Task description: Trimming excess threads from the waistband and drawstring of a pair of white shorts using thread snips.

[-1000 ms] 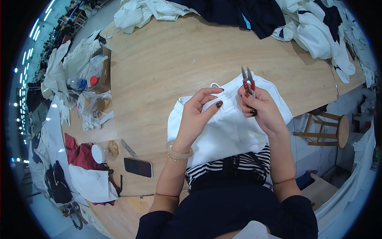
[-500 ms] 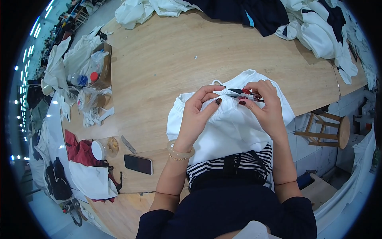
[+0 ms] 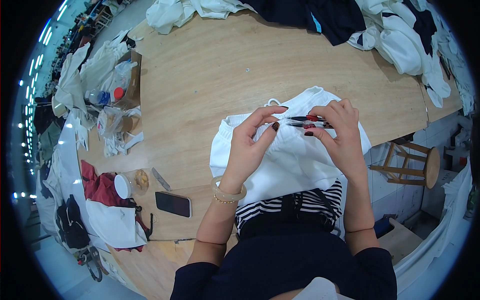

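Observation:
A white garment (image 3: 295,165) with a gathered elastic waistband lies over the table edge and my lap. A white drawstring loop (image 3: 272,102) sticks out at the top of its waistband. My left hand (image 3: 256,134) pinches the waistband, thumb and fingers closed on the cloth. In my right hand (image 3: 340,131) are dark thread snips (image 3: 310,122) with red parts, gripped between thumb and fingers. Their blades point left at the waistband, close to my left fingertips. Whether a thread lies between the blades is too small to tell.
To the left on the wooden table (image 3: 200,65) are a phone (image 3: 173,204), a grey blade-like tool (image 3: 161,179), a clear jar (image 3: 132,184) and red cloth (image 3: 102,185). A cardboard box (image 3: 134,80) stands beyond. Garments (image 3: 320,20) line the far edge. A wooden stool (image 3: 407,165) is at right.
My right hand and the snips have shifted slightly right, and the blades now look closer together. My left hand keeps its pinch on the waistband, almost unmoved.

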A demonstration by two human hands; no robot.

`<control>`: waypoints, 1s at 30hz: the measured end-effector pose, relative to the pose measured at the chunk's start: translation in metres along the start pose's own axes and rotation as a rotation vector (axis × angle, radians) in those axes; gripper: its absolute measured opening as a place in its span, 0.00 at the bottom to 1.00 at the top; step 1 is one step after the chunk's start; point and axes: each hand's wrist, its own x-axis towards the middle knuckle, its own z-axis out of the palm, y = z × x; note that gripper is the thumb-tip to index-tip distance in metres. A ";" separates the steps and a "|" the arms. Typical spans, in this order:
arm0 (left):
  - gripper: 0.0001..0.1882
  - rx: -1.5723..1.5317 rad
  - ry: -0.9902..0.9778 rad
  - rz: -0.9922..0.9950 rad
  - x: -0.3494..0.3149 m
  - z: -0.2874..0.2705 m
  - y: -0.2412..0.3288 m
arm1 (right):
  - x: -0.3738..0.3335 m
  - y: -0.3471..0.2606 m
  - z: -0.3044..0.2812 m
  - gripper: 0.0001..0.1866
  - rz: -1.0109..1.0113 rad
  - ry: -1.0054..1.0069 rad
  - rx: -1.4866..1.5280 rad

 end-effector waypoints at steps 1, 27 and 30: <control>0.17 0.000 -0.008 -0.015 0.000 0.000 0.001 | 0.000 0.000 0.000 0.14 0.006 -0.003 0.019; 0.27 -0.054 0.009 -0.104 -0.005 0.002 0.011 | -0.001 -0.005 -0.001 0.13 0.054 0.034 0.111; 0.27 -0.016 0.011 -0.090 -0.005 0.003 0.010 | 0.000 -0.006 -0.001 0.13 0.033 0.035 0.104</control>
